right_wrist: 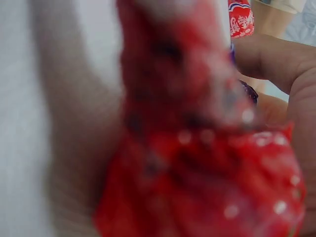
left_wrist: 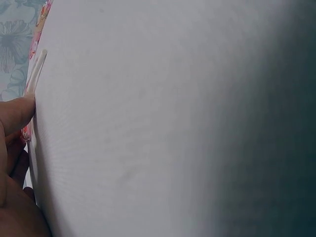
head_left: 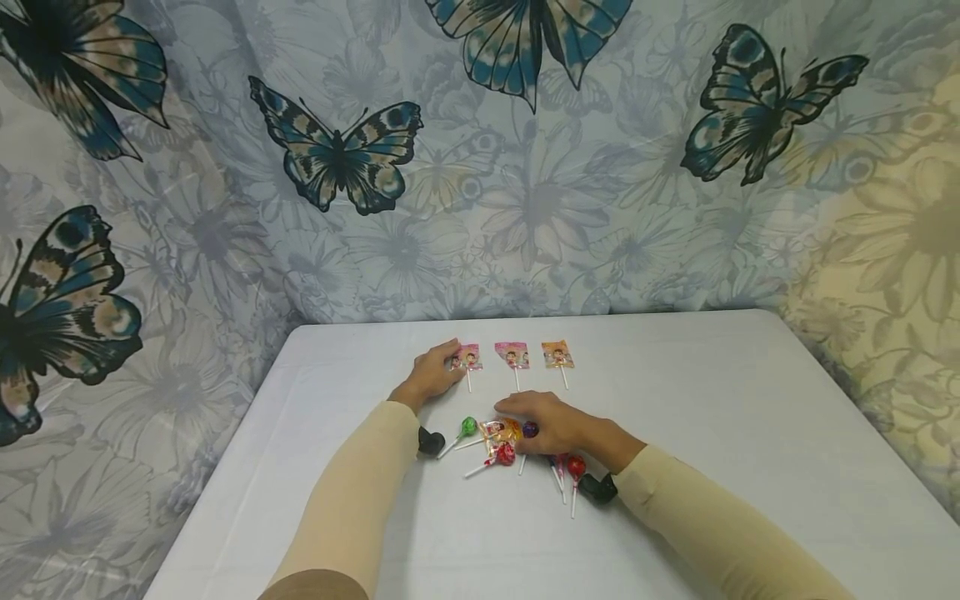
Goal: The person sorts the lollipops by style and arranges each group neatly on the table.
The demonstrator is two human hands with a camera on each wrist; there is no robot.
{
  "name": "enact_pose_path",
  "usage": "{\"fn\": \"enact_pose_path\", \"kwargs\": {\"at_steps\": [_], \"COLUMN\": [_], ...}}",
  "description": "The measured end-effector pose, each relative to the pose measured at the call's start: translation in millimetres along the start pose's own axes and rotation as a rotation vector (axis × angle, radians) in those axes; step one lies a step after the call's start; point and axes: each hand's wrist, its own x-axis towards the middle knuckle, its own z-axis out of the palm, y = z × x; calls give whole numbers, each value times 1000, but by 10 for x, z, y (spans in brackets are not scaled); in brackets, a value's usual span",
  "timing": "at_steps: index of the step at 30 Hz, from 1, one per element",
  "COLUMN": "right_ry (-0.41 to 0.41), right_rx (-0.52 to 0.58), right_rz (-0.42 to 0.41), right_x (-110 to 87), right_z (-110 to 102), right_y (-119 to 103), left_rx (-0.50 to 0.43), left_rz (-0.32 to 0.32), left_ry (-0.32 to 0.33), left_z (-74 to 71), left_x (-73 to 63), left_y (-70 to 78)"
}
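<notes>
The left hand (head_left: 432, 372) is touching a pink-wrapped, white-stick lollipop (head_left: 471, 357), grip unclear; the half-curled right hand (head_left: 553, 421) is partly hiding bright-wrapped lollipops (head_left: 506, 454), its hold indiscernible.

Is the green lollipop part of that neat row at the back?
No, the green lollipop lies nearer the camera than the row of three flat-wrapped lollipops.

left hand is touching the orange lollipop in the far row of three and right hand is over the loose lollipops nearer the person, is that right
Not quite: the left hand is touching a pink-wrapped lollipop, not the orange one, which is at the row's right end. The head view shows this. The right hand is over the loose lollipops.
</notes>
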Motion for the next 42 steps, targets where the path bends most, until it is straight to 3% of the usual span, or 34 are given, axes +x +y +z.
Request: {"fn": "enact_pose_path", "kwargs": {"at_steps": [21, 30, 42], "right_ry": [-3, 4, 70], "right_rx": [-45, -114, -83], "right_rz": [69, 87, 25], "right_x": [58, 71, 68], "right_z": [56, 82, 66], "right_y": [-104, -92, -110], "left_rx": [-12, -2, -8], "left_rz": [-9, -5, -13], "left_ry": [-15, -16, -9], "left_z": [-7, -16, -21], "left_x": [-22, -17, -21], "left_y": [3, 6, 34]}}
